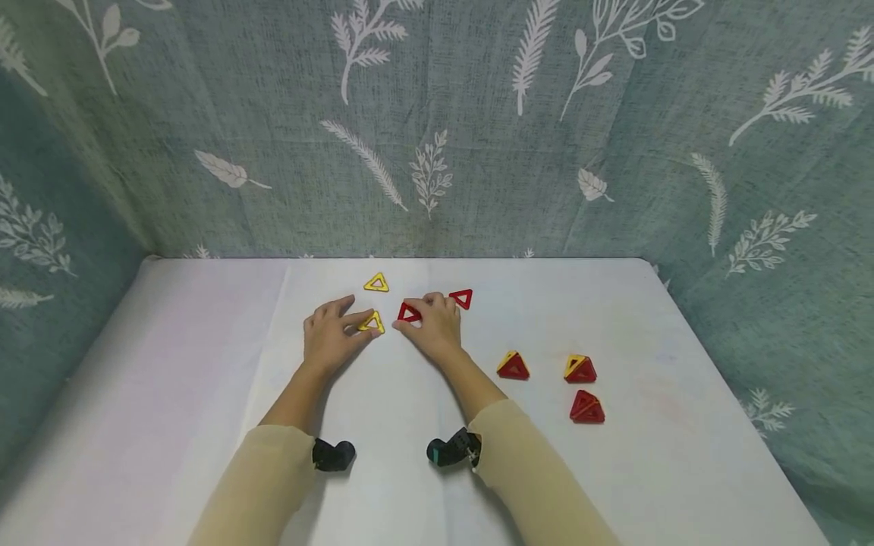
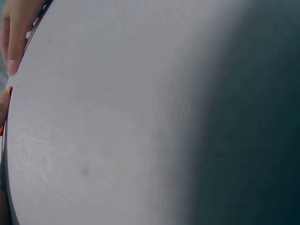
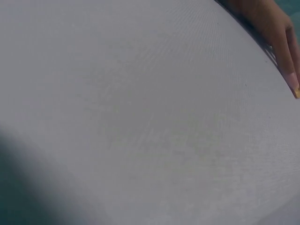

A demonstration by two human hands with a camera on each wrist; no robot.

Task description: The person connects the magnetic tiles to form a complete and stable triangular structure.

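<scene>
My left hand (image 1: pixel 333 334) pinches a yellow triangular frame tile (image 1: pixel 380 326) between thumb and forefinger, low over the white table. Facing it, my right hand (image 1: pixel 438 327) pinches a red triangular frame tile (image 1: pixel 401 312) by its right side. A small gap separates these two tiles. Another yellow triangle (image 1: pixel 376 290) lies flat behind the left hand's tile. Beyond the right hand's fingers lies a second red triangle (image 1: pixel 469 298). The right wrist view catches the left hand's fingers (image 3: pixel 283 51) at its edge, with a bit of yellow at the tip.
To the right stand three small pyramids of such tiles: a red and yellow one (image 1: pixel 514 368), another red and yellow one (image 1: pixel 580 370), and a mostly red one (image 1: pixel 587 408). A green leaf-patterned cloth (image 1: pixel 478 197) hangs behind the white table (image 1: pixel 683 470).
</scene>
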